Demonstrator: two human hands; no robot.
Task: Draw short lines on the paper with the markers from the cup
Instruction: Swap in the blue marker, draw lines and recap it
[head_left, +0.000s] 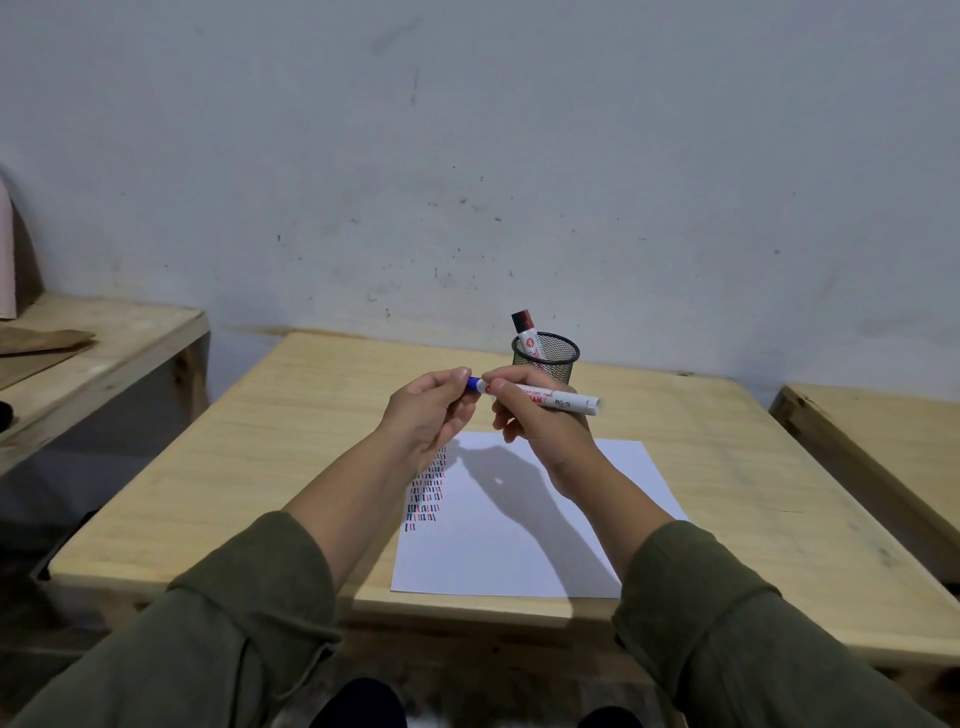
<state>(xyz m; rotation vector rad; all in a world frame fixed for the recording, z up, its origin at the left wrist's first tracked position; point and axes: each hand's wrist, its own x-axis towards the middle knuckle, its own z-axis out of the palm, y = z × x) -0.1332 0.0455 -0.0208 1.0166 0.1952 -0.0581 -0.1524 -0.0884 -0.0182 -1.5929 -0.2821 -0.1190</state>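
Observation:
I hold a white marker (558, 401) level above the paper, its barrel gripped in my right hand (540, 421). Its blue cap (473, 384) is pinched by the fingers of my left hand (428, 413); cap and barrel meet between the two hands. The white paper (524, 540) lies on the wooden table (260, 467) below, with rows of short blue, black and red lines (426, 493) along its left side. Behind my hands stands a black mesh cup (545, 358) holding one marker with a dark red cap (525, 330).
A second wooden table (93, 353) stands at the left with brown paper on it, and another table edge (872, 447) at the right. A grey scuffed wall rises right behind the table. My green sleeves fill the bottom of the view.

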